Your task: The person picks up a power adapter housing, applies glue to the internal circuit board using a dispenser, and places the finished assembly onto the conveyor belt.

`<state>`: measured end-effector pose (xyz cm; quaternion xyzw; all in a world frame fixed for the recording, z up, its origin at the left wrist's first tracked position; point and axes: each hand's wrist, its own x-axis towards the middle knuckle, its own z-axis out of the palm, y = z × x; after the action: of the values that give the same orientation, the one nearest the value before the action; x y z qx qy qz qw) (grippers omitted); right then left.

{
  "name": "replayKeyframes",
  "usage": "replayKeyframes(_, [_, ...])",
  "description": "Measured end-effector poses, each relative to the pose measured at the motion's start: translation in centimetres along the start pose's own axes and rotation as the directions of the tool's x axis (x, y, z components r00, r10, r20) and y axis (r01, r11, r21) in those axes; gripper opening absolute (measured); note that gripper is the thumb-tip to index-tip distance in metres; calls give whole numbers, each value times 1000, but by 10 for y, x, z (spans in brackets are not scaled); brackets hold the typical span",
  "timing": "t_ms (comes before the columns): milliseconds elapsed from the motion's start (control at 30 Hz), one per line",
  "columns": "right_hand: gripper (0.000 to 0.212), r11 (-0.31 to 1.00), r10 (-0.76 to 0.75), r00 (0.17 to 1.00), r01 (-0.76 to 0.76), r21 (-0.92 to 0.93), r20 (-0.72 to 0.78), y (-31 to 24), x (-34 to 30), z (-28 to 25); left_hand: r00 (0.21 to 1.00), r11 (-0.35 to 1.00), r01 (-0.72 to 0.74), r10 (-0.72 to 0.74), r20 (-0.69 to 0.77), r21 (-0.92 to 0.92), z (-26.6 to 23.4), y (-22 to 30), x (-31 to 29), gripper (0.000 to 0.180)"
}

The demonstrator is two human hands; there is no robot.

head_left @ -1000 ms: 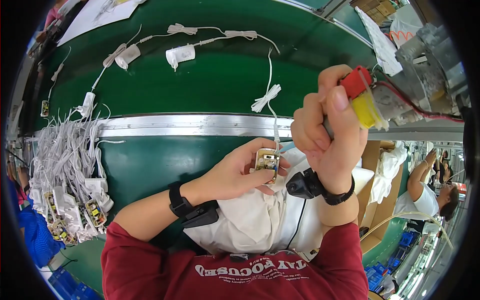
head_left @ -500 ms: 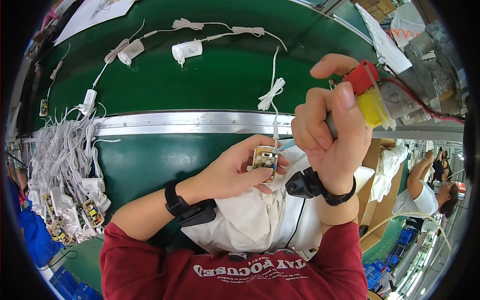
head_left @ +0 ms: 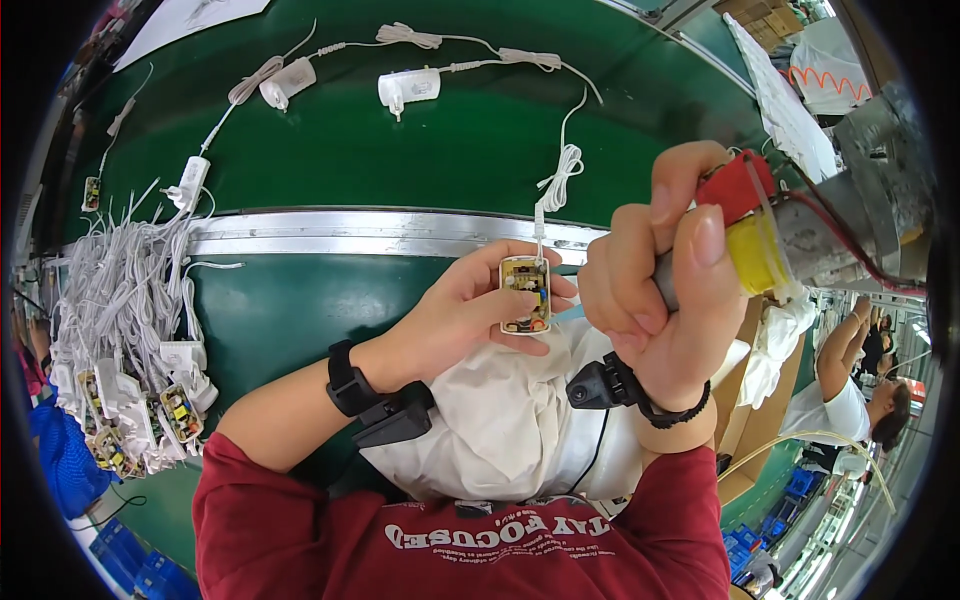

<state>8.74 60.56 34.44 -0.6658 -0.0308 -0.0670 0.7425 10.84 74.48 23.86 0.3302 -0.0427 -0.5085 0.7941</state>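
My left hand point(head_left: 470, 300) holds an opened white power adapter point(head_left: 507, 325), its circuit board point(head_left: 521, 288) facing up and my thumb lying over the board. A white cord point(head_left: 562, 165), bundled partway along, runs from the adapter's far end onto the green surface beyond the rail. My right hand point(head_left: 665, 290) is wrapped round a grey cylindrical tool point(head_left: 815, 240) with a red box-shaped part point(head_left: 735, 187) and a yellow band point(head_left: 757, 252). Its light-blue tip point(head_left: 570, 312) points toward the adapter's right side; whether they touch I cannot tell.
A heap of white corded adapters point(head_left: 130, 320) lies at the left, some showing boards. Across the metal rail point(head_left: 380, 233), more adapters point(head_left: 410, 90) rest on the green surface point(head_left: 400, 160). White cloth point(head_left: 490, 420) covers my lap. A cardboard box point(head_left: 765, 420) stands right, another person point(head_left: 830, 400) beyond.
My left hand has moved the adapter slightly up and left and turned it, so its board shows more squarely. My right hand keeps its grip on the tool. The view has shifted a little.
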Motion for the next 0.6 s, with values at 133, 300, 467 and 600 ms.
replayKeyframes(133, [29,1000,6,999,-7,4,31,2,1,4,1000,1000,-4,4,13,10,-4,1,-4,38])
replayKeyframes(300, [30,1000,3,999,-5,30,45,4,1,6,1000,999,-18,19,13,-27,-7,2,-7,37])
replayKeyframes(467, [31,998,9,999,-6,-68,39,0,3,16,1000,998,-1,2,27,-63,-11,3,-10,37])
replayKeyframes(600, [33,995,-2,996,11,-101,84,1,4,19,997,975,21,-5,75,-220,-13,2,-13,36])
